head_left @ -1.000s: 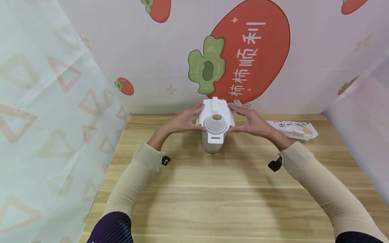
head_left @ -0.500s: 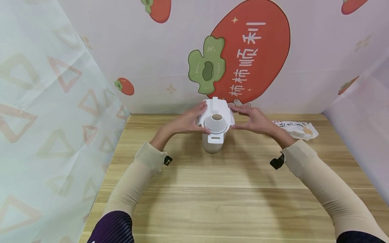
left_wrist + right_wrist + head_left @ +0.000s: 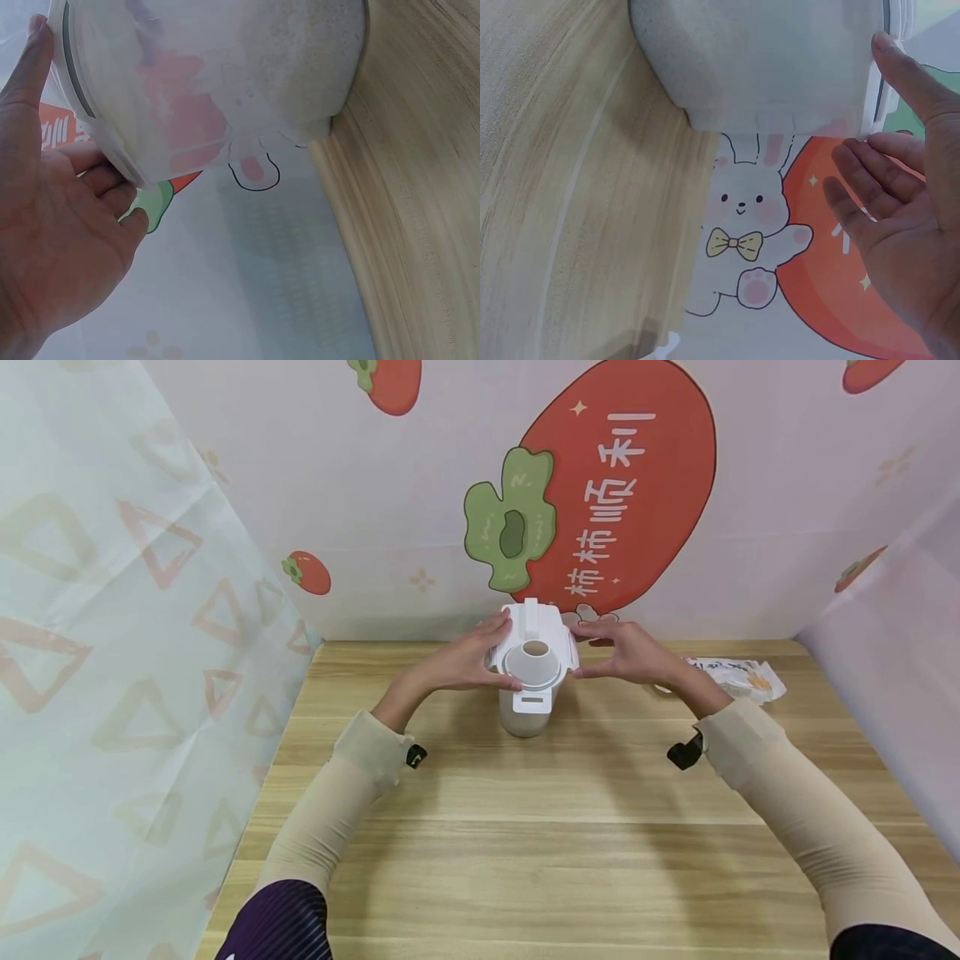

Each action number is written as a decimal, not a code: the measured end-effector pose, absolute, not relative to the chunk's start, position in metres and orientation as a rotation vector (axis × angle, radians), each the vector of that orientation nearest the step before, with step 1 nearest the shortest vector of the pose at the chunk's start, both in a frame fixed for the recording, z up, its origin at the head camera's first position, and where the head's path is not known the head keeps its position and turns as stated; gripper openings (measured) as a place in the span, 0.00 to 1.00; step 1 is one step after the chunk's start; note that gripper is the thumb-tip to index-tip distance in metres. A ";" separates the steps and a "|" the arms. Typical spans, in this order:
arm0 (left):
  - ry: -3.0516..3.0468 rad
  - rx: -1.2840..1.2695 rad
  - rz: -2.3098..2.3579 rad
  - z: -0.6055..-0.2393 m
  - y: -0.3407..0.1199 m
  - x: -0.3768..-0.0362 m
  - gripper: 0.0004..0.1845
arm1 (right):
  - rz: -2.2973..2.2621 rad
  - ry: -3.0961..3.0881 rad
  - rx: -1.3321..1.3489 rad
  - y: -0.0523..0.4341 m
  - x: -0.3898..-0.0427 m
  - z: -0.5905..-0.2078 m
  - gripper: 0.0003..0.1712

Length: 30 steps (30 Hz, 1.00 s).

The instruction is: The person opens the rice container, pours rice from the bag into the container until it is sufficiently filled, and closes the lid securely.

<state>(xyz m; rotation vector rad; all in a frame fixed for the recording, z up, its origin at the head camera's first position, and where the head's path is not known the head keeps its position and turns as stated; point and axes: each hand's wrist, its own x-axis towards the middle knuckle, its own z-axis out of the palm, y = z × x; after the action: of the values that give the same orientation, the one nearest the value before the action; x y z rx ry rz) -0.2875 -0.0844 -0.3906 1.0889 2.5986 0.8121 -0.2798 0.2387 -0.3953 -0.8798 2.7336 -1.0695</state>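
Note:
A translucent plastic storage container (image 3: 523, 725) stands on the wooden table near the back wall. Pale grains fill its lower part in the left wrist view. On top sits a white lid (image 3: 553, 628) with a raised round spout (image 3: 534, 667) and a slotted tab at the front. My left hand (image 3: 472, 660) grips the lid's left side, thumb along the front beside the spout, fingertips toward the back. On the opposite side my right hand (image 3: 628, 652) holds the lid's edge between thumb and fingertips; in the right wrist view its outer fingers curl loosely below the corner.
A white printed packet (image 3: 738, 679) lies at the back right, partly behind my right forearm. The wooden table (image 3: 540, 860) runs up to a printed back wall (image 3: 375, 510), with patterned side walls left and right.
My left hand has shifted slightly right, its thumb now farther across the lid's front. The right hand has drawn slightly to the right along the lid's edge. The container has stayed put.

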 end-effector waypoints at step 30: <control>2.616 1.068 0.806 -0.391 -0.084 -0.288 0.65 | -1.396 2.502 -0.743 0.239 -0.289 -0.415 0.39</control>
<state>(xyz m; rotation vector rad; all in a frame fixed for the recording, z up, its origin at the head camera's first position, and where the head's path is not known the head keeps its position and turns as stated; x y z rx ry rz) -0.2876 -0.0843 -0.3906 1.0681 2.6161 0.8065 -0.2887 0.2393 -0.4148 -0.7425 2.5025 -1.3960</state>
